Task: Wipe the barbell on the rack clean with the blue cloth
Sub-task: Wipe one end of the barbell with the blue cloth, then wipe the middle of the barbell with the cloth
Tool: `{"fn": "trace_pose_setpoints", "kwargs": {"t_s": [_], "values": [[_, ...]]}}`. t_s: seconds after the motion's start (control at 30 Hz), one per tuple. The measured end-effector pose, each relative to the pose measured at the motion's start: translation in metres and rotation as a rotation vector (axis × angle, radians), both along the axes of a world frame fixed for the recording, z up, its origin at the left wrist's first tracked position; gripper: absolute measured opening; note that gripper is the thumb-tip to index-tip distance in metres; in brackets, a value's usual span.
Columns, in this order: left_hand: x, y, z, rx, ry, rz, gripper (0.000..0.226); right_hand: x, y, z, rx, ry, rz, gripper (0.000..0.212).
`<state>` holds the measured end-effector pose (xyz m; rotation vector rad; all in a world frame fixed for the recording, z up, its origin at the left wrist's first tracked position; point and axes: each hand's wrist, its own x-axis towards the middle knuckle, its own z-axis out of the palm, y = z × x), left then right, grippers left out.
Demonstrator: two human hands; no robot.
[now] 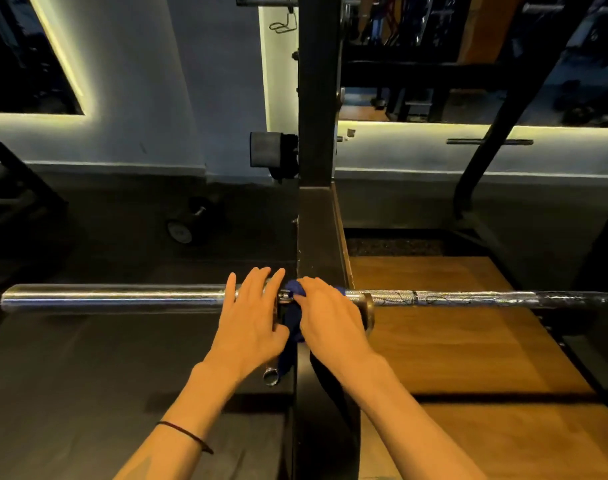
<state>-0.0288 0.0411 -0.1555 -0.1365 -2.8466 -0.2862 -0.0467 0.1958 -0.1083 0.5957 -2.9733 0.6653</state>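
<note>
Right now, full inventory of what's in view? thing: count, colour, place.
barbell: 1, chrome, lying across the rack, sleeve to the left, knurled shaft to the right
blue cloth: 1, dark blue, wrapped on the bar at the collar, tail hanging down
rack upright: 1, black, centre, behind the bar
dumbbell: 1, dark, on the floor left of the upright
wooden platform: 1, brown, floor on the right
cord bracelet: 1, dark, left wrist
left hand: 1, fingers straight, resting on the sleeve by the collar
right hand: 1, gripping the cloth on the bar

Right hand [333, 317] hides most of blue cloth [293, 323].
</note>
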Motion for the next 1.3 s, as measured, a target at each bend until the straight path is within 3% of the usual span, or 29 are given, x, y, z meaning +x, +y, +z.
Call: {"fn": "trace_pose_setpoints", "kwargs": {"t_s": [0.27, 0.47, 0.7, 0.83, 0.9, 1.07, 1.3], "values": [[0.002, 0.005, 0.003, -0.039, 0.014, 0.036, 0.076, -0.015, 0.039, 0.073, -0.458, 0.015, -0.125, 0.023], [-0.006, 0.022, 0.009, -0.085, 0.051, 0.058, 0.074, -0.058, 0.095, 0.115, -0.589, 0.218, -0.273, 0.026], [-0.018, 0.050, 0.018, -0.086, -0.005, -0.048, 0.071, -0.057, 0.113, 0.095, -0.488, 0.230, -0.195, 0.024], [-0.018, 0.061, 0.015, -0.180, 0.003, -0.118, 0.059, -0.048, 0.109, 0.030, -0.340, 0.025, -0.029, 0.029], [-0.016, 0.065, 0.013, -0.139, -0.023, -0.169, 0.064, -0.042, 0.109, 0.000, -0.248, -0.087, 0.047, 0.033], [-0.016, 0.067, 0.011, 0.016, -0.076, -0.186, 0.078, -0.037, 0.115, -0.014, -0.131, -0.039, 0.089, 0.036], [-0.017, 0.063, 0.005, 0.049, -0.086, -0.184, 0.066, -0.039, 0.168, 0.001, 0.026, 0.024, 0.058, 0.030]]}}
